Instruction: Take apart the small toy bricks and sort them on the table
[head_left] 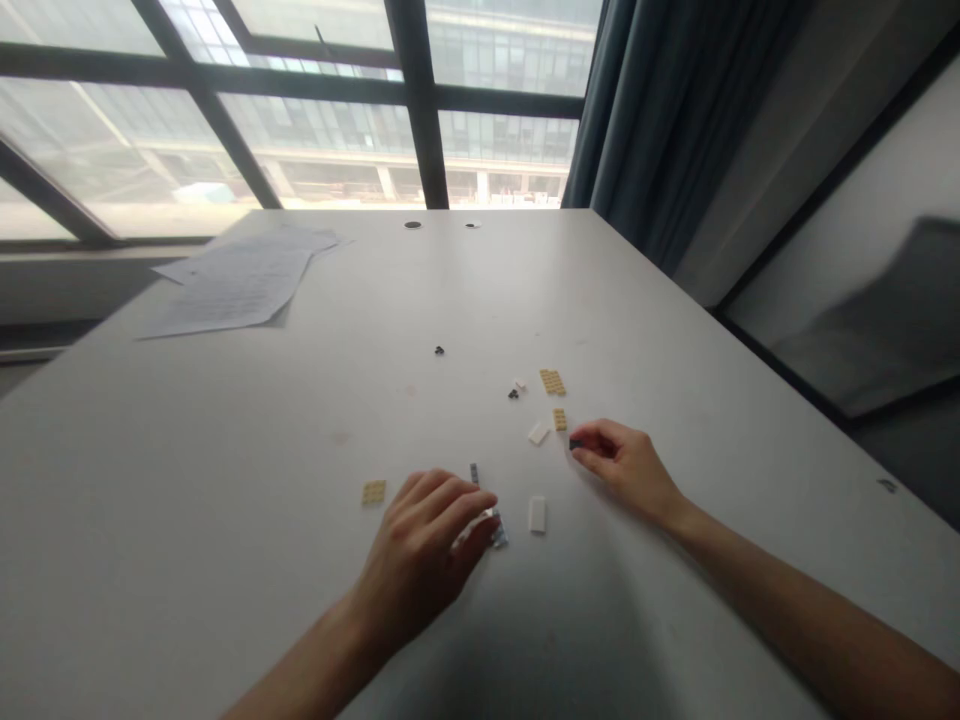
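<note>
Currently, the step appears to be picking up: the right hand point(619, 460) pinches a dark brick point(575, 444) beside a tan brick point(560, 419) on the bench point(247, 530). Left hand point(427, 540) curls at a grey brick point(501, 536), grip unclear. Next: maintain steady pinch.

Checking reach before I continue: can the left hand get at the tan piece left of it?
Probably yes: the tan piece lies just left of the left hand, with nothing visible between them, though that hand points away from it.
</note>
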